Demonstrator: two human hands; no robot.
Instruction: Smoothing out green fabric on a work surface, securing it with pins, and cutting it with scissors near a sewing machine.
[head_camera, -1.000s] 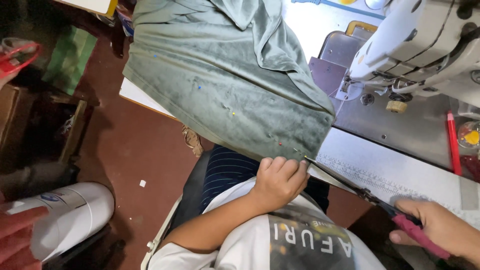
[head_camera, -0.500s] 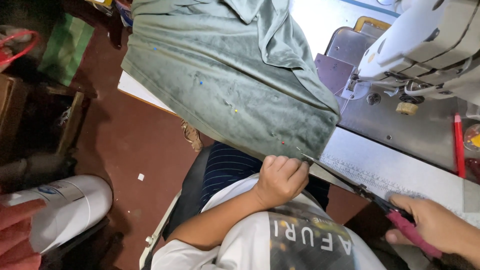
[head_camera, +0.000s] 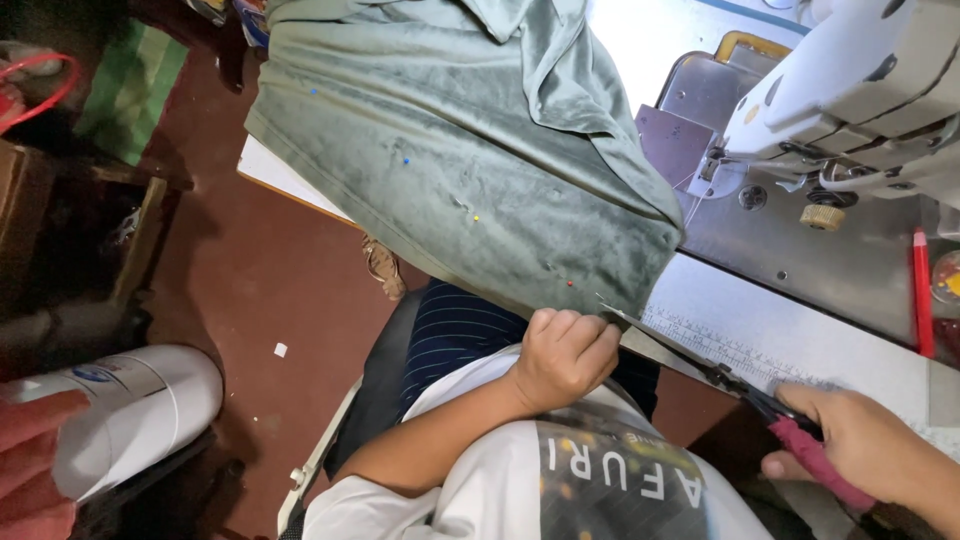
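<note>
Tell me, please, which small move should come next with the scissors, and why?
Probably close the scissors for one short snip. Their tip sits at the green fabric's hem edge, the left hand pinches that edge taut beside it, and the right hand grips the pink handles.

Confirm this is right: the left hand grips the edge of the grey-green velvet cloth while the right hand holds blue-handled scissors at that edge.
Not quite. The head view shows the scissors have pink-red handles, not blue. The rest holds: the left hand grips the edge of the grey-green velvet cloth, and the right hand holds the scissors there.
</note>
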